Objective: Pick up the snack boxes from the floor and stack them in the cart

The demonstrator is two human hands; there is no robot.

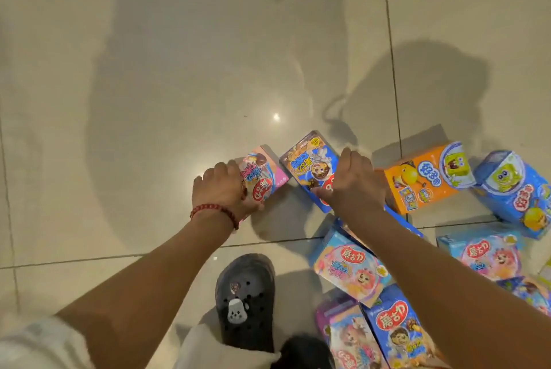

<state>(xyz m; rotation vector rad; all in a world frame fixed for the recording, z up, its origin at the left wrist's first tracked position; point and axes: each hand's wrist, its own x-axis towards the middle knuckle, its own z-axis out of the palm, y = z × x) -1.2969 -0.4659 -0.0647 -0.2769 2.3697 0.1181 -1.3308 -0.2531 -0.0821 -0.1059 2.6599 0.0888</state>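
Fingers (208, 178) of the left hand (222, 189) are clamped around a pink snack box (264, 178) on the tiled floor (149, 85). The right hand (354, 180) grips a blue snack box (310, 166) alongside. An orange snack box (426, 178) lies just right; more boxes lie nearby.

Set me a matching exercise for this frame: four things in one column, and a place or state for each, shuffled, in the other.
Things
1. pink box
2. dark blue box
3. orange box
4. dark clog

Places or states
A. untouched, right of both hands
B. under the right hand
C. on the person's foot
D. gripped by the left hand

Pairs: 1-D, 2-B, 3-A, 4-C
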